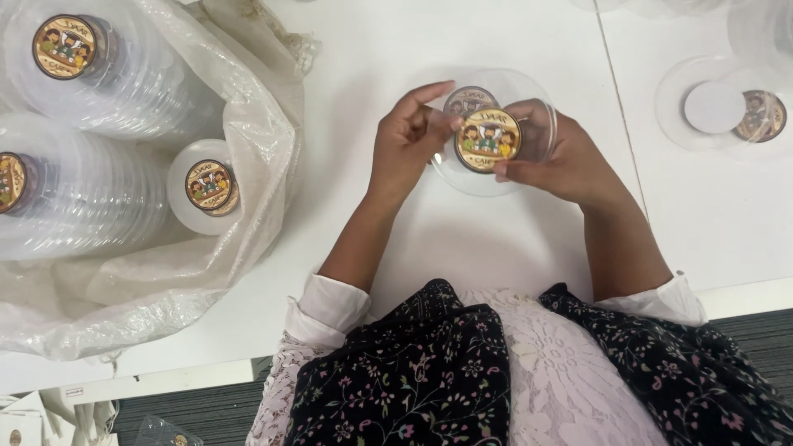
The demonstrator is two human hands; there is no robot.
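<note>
Nearest the camera, below the table edge, a dark flowered garment over white lace fills the lower frame, and two forearms rise from white cuffs toward the middle of the white table. Both wrists angle inward so the hands meet above the tabletop. Left hand is bent at the wrist, its fingers curled and its forefinger stretched out along the upper rim of a clear round plastic lid, with the thumb pressing near the lid's left edge; it is partly closed, pinching that rim. Right hand cups the lid from the other side, fingers folded around the right rim and the thumb lying along the lower edge of a round brown sticker at the lid's centre; it too is closed on the lid. A second, fainter sticker shows just behind the first, so whether one lid or two nested ones are held cannot be told. At the left, a crumpled clear plastic bag holds stacks of the same lids, each topped with a like sticker. Farther off at the right, beyond a seam in the table, another clear lid lies flat beside a sticker and a white disc.
</note>
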